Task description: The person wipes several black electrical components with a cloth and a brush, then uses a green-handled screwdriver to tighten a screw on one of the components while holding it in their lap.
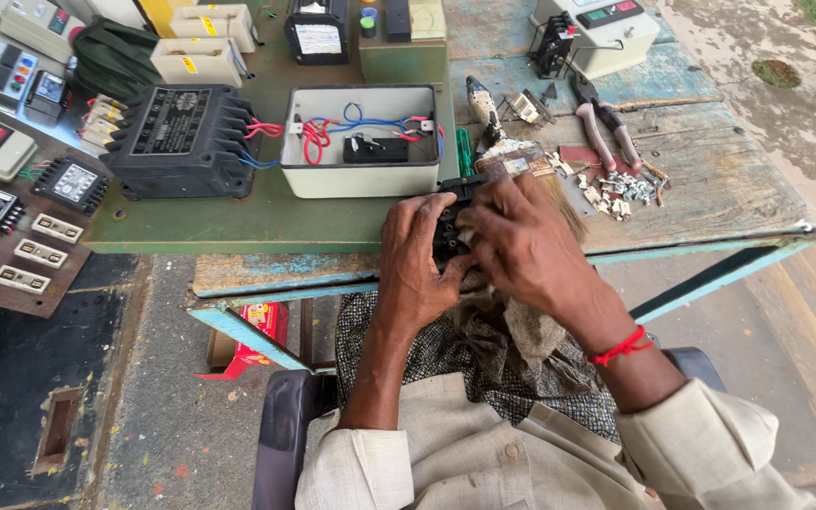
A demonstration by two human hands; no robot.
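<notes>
Centrally, at near edge of worn wooden counter (710, 179): small black plastic electrical component (450, 234), blocky and ribbed, held between both hands. Left hand (417, 260) wrapped round its left side, fingers curled and pressed against casing. Right hand (521, 241) over its top and right side, fingers bent, pinching it. Just beyond: open cream rectangular box (363, 142) with red and blue wires. Farther right: red-handled pliers (606, 132), scattered small metal parts (616, 194).

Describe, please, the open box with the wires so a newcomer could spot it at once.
On the green board atop the wooden table, look just beyond the left hand. The cream open box sits right of a black ribbed unit; it alone shows red and blue wires inside.
</notes>
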